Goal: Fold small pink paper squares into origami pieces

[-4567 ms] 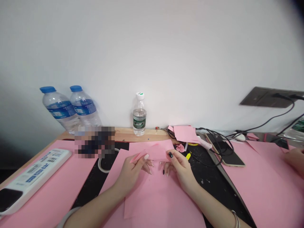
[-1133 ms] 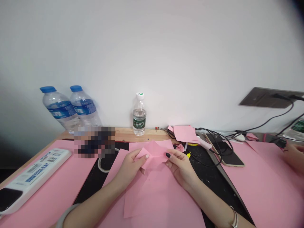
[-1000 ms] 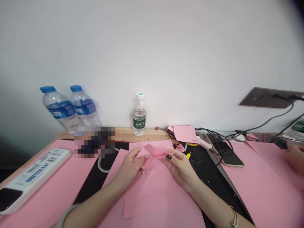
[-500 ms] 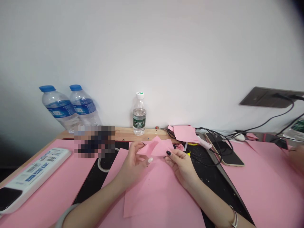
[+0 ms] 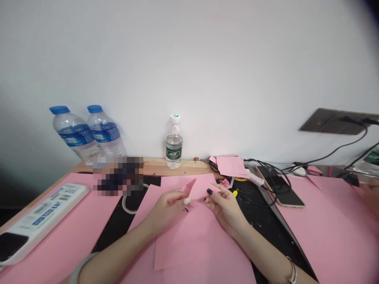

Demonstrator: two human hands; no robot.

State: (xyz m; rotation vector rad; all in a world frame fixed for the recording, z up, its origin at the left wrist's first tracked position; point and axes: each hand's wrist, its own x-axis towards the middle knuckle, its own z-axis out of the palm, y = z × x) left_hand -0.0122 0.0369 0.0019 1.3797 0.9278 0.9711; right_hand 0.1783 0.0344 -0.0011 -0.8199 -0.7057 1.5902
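Observation:
A small folded piece of pink paper is held up between my two hands, above larger pink sheets on a black mat. My left hand pinches its left side between thumb and fingers, near a raised, creased flap. The right side is gripped by my right hand, with the dark-nailed thumb on top. Most of my left fingertips are hidden behind the paper and thumb.
Two blue-capped bottles lean at the back left, and a small bottle stands behind my hands. A white power strip lies left. Right are cables, a phone, pink scraps and another person's blurred hand.
My left hand has moved slightly down and closed on the paper's left side. The raised flap has tilted and lowered. My right hand has barely moved.

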